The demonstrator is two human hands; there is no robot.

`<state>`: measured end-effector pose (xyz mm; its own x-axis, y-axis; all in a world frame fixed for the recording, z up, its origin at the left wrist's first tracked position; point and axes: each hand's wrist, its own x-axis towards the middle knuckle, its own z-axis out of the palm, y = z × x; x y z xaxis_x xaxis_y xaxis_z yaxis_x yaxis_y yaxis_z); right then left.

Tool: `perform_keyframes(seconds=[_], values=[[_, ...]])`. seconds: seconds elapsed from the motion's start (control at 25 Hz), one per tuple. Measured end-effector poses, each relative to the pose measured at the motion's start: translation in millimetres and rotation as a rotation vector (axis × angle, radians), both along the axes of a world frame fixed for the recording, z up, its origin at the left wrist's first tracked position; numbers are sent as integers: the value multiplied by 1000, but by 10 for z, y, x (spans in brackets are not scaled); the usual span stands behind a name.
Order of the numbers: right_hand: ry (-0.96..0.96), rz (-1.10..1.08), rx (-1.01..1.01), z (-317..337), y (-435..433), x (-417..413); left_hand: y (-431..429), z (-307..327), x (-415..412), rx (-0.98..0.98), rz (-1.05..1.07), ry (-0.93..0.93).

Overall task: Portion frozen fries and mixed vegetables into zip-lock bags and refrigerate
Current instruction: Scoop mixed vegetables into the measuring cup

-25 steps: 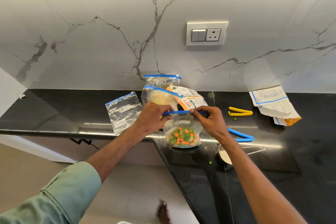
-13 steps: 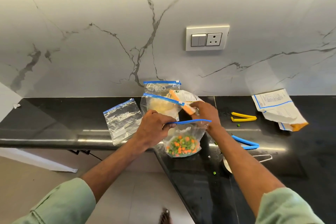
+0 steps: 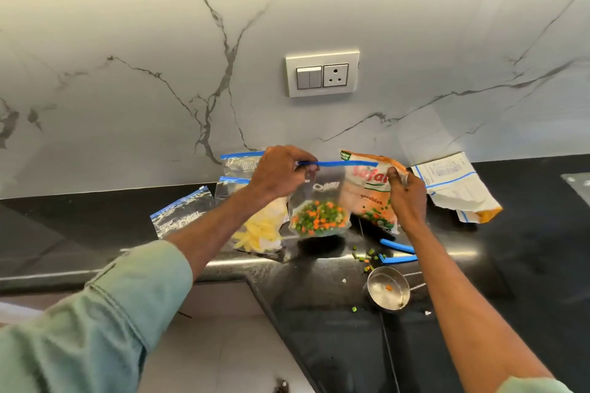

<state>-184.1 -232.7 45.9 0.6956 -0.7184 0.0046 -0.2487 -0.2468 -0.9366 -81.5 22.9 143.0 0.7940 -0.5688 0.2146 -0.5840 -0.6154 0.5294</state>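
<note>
Clear zip-lock bag (image 3: 319, 204) with blue strip, hanging upright above the black counter, peas and carrot cubes pooled at its bottom. Just right, orange vegetable packet (image 3: 370, 191), upright, crumpled. Left and behind, bag of pale fries (image 3: 260, 230) leaning. Farther left, empty zip-lock bag (image 3: 182, 212) lying flat.

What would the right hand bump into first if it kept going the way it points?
The right hand points up and away toward the wall. It already grips the orange veg packet, so that comes first. Behind it is probably the marble wall, though depth is hard to judge.
</note>
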Motion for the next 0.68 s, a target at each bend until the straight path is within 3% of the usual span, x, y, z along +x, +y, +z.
perform_keyframes(seconds=[0.08,0.24,0.4,0.48,0.6,0.68], values=[[-11,-27,61,-71,-176,-40,-146,28,278,26,-13,151],[-1,-38,86,-136,-496,-73,-324,-104,708,168,27,224],[118,-171,-38,-93,-673,-42,-414,-404,904,177,267,7],[50,-262,-204,-58,-599,-108,-436,-469,933,164,333,-136],[-48,-183,-584,-144,-413,-201,-398,-532,973,278,323,-339],[-11,-84,-594,-232,-329,-220,-370,-572,974,308,315,-330]])
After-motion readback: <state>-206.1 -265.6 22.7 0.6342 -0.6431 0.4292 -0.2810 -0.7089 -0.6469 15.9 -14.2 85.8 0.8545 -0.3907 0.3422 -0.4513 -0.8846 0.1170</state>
